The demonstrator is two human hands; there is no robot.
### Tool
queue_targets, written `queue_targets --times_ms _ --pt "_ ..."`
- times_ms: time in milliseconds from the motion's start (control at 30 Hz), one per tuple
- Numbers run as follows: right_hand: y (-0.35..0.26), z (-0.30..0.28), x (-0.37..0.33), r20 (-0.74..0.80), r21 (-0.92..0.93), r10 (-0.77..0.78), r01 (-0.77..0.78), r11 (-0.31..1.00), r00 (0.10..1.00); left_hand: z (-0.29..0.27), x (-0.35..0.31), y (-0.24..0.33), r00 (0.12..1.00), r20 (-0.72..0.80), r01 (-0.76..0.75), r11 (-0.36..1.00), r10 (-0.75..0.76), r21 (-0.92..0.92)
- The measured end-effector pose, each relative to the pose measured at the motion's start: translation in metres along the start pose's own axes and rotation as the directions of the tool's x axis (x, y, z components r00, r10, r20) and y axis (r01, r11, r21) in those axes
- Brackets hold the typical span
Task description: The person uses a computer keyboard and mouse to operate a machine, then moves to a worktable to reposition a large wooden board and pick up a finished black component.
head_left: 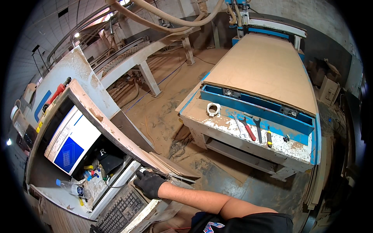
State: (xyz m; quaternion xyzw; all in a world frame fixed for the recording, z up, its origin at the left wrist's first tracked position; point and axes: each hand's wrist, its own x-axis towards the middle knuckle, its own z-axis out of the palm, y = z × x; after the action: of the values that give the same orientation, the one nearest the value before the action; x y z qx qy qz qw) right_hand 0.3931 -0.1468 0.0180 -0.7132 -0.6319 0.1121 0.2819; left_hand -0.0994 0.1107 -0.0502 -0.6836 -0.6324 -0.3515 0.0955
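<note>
My right hand [149, 184], in a dark glove, reaches across to the computer desk. Its fingers are curled over a computer mouse [143, 169], of which only a pale part shows past the fingers; a thin cable runs nearby. Left of that hand lies a dusty dark keyboard [119, 209]. At the keyboard's lower left corner a small dark shape, perhaps the gloved fingertips of my left hand [94, 229], just enters the picture; its fingers cannot be made out. A lit monitor [72, 139] stands inside the cabinet [112, 134], showing a white window and a blue drawing.
A plastic bottle [70, 187], a black cap [110, 160] and small clutter sit below the monitor. To the right, a flatbed cutting machine [254, 134] carries a large brown board [264, 70]. Along its near edge lie wrenches [258, 130], red-handled pliers [247, 129] and a yellow-black knife [269, 138].
</note>
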Motion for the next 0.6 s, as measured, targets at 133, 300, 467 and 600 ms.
queue_targets --times_ms 133,300,467,600 --pt "0.0017 0.0015 -0.0001 -0.002 0.009 0.008 -0.008 1.0 1.0 0.0047 0.0015 -0.0011 0.999 0.009 0.032 0.999 -0.032 0.018" --pt "-0.0003 0.001 -0.0001 -0.017 0.006 -0.004 0.004 1.0 1.0 0.006 0.0012 -0.0067 0.998 -0.019 0.053 0.999 -0.053 -0.003" --pt "0.0021 0.0019 -0.0011 -0.029 -0.001 -0.013 0.013 1.0 0.999 0.0033 -0.0005 0.0014 0.999 -0.033 -0.011 1.0 0.012 0.028" --pt "0.0024 0.0034 -0.0004 -0.038 -0.002 -0.012 0.012 1.0 0.999 0.0043 -0.0006 -0.0008 0.996 -0.063 -0.066 0.997 0.069 0.049"
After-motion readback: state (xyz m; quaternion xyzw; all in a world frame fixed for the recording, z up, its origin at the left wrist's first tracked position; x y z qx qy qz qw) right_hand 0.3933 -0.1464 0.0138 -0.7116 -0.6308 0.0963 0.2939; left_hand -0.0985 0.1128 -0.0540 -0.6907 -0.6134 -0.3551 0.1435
